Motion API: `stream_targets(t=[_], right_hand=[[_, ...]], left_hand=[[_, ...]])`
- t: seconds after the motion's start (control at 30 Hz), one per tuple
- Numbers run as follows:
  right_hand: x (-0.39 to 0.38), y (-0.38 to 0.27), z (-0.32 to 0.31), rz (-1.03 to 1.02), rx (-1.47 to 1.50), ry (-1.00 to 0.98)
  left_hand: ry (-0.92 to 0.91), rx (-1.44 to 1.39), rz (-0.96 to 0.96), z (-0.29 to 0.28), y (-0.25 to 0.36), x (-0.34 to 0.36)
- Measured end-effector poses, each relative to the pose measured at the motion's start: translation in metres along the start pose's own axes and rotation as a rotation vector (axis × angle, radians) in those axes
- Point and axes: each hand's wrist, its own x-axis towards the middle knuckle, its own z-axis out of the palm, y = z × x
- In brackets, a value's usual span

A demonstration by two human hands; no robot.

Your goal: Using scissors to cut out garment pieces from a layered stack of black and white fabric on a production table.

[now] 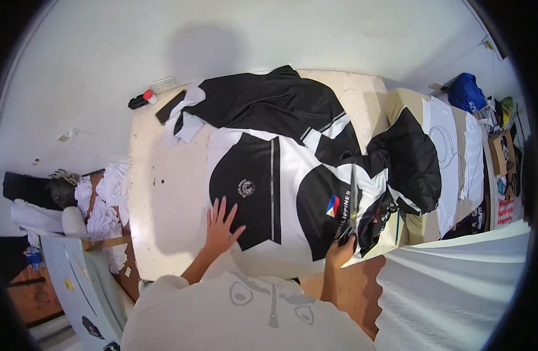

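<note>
Black and white fabric pieces cover much of the pale table. My left hand (221, 231) rests with spread fingers at the lower left edge of a black panel (251, 164) bearing a round emblem and a striped strip. My right hand (342, 248) grips large scissors (353, 199), which point away from me over a second black panel (316, 210) with a small flag print and lettering. Another black and white piece (263, 99) lies rumpled across the back; a dark bunched piece (403, 164) drapes over the right edge.
The table (158, 228) has a phone (169, 107) and red-capped container (149, 96) at back left. White cloth piles (102, 219) sit left. Right are stacked padded boards (433, 205), a blue bag (465, 93), boxes (502, 152) and a white curtain (444, 292).
</note>
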Motion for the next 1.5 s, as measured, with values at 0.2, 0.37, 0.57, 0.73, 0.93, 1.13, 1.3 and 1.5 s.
stream_targets(t=[0.2,0.37,0.57,0.73,0.93,1.13,1.3,1.5], right_hand=[[-0.053,0.031,-0.007,-0.168,-0.093,0.103],[-0.064,0.02,-0.023,-0.084,-0.014,0.059],[-0.083,0.055,-0.042,-0.102,-0.156,0.13],[-0.134,0.035,-0.075,-0.066,0.022,0.011],[-0.165,0.031,-0.077,-0.102,-0.046,-0.06],[-0.194,0.044,-0.093,0.099,-0.131,-0.069],[-0.217,0.059,-0.103,0.13,-0.041,0.067],[-0.132,-0.011,-0.077,-0.074,0.061,0.024]], left_hand=[[-0.115,0.131,-0.024,0.008,-0.01,-0.113],[-0.082,0.169,-0.02,0.005,-0.009,-0.152],[-0.118,0.164,0.027,-0.012,-0.002,-0.181],[-0.104,0.158,0.033,-0.011,-0.017,-0.18],[0.047,0.069,0.152,0.001,-0.038,-0.127],[0.084,0.047,0.232,0.0,-0.044,-0.126],[0.162,0.131,0.161,0.003,-0.061,-0.063],[0.207,0.238,0.15,0.017,-0.098,0.064]])
